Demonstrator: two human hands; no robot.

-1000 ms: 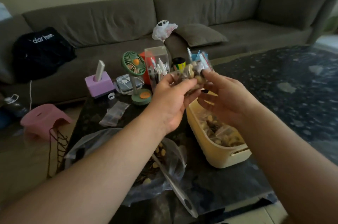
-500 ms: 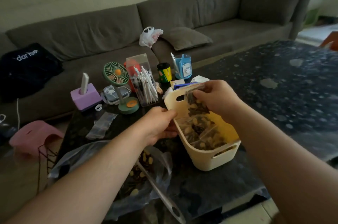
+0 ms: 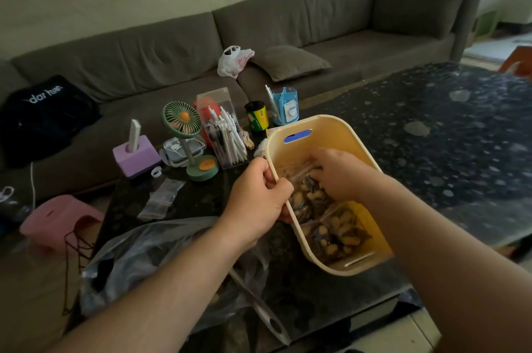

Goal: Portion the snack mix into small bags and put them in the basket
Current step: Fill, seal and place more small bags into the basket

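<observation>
On dark table [image 3: 431, 128], left hand [image 3: 256, 203] grips basket [image 3: 325, 131] rim; right hand [image 3: 339, 174] grasps small bag [image 3: 305, 194].

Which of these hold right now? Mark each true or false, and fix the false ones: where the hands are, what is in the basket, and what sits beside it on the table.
1. The right hand is inside the basket, on a filled snack bag. True.
2. The left hand lies flat on the table. False: it grips the basket's left rim.
3. The basket holds only one snack bag. False: at least one more filled bag lies nearer the camera.
4. A small green fan stands left of the basket. True.
5. The empty small bags are stacked on the sofa. False: they lie on the table, left of the left hand.
</observation>
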